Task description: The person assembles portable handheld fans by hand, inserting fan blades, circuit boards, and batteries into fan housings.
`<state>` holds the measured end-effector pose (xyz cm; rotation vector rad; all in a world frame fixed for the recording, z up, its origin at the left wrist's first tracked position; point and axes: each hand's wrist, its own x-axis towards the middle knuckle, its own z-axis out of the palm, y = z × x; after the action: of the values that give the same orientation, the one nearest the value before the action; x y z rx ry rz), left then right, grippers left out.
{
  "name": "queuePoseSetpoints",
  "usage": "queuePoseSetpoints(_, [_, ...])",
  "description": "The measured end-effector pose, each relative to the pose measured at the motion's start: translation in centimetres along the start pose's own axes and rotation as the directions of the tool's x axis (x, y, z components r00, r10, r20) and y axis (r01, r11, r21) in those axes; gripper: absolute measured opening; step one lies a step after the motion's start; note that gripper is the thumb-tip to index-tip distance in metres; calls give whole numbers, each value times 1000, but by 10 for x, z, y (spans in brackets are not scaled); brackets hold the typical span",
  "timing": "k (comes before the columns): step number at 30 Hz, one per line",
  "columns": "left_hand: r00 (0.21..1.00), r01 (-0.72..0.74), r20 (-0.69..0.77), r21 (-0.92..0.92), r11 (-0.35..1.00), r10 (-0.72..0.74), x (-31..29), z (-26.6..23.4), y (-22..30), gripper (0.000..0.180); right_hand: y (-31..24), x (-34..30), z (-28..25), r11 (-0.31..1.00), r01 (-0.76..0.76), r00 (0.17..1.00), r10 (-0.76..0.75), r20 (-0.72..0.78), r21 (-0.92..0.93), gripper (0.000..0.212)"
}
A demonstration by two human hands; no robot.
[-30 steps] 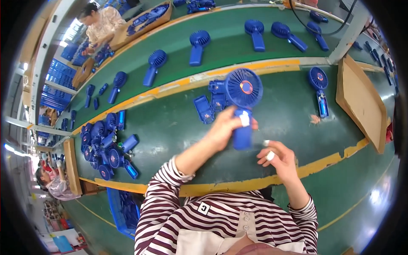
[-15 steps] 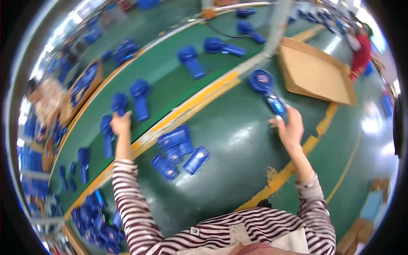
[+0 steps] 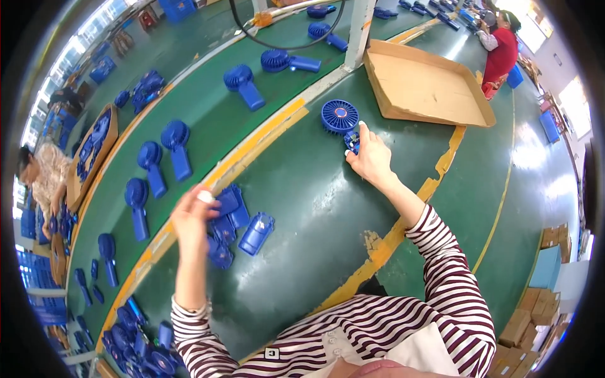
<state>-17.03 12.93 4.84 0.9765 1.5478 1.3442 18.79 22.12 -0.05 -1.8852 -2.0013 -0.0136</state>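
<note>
- Workbench (image 3: 309, 208): green, with worn yellow borders; it fills the middle of the view before the person in the striped top.
- Belt (image 3: 208, 107): green, running beyond the workbench's far border and bearing a spaced row of blue fans (image 3: 178, 150).
- Cardboard tray (image 3: 428, 88): shallow, at the right end of the workbench.
- Heap of fans (image 3: 135, 346): blue, crowded together at the lower left.
- Right hand (image 3: 370, 154): thumb and index finger closed about a fan's handle.
- Left hand (image 3: 192, 214): blurred, a white cover on one finger; fingers parted and loosely bent, with nothing visible in their hold. Contact with the parts beside it cannot be told.
- Handheld fan (image 3: 340, 116): blue, round grille upward, left of the cardboard tray; its handle is partly hidden by the right hand.
- Casing parts (image 3: 257, 234): blue, clustered beside the left hand, one lying slightly apart.
</note>
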Motion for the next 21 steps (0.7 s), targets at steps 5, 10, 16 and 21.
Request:
queuePoseSetpoints(5, [780, 513, 477, -115, 851, -406, -103, 81, -1, 47, -48, -76, -29, 995, 41, 997, -47, 60, 94, 76])
queuePoseSetpoints(10, [706, 677, 581, -383, 629, -406, -132, 127, -44, 33, -73, -149, -59, 950, 63, 976, -122, 180, 305, 75])
queuePoseSetpoints(16, [735, 656, 496, -345, 672, -463, -171, 129, -63, 22, -78, -200, -72, 944, 177, 958, -230, 170, 280, 73])
queuePoseSetpoints(21, [830, 558, 334, -493, 667, -447, -207, 80, -60, 27, -110, -212, -66, 803, 442, 856, -510, 80, 400, 73])
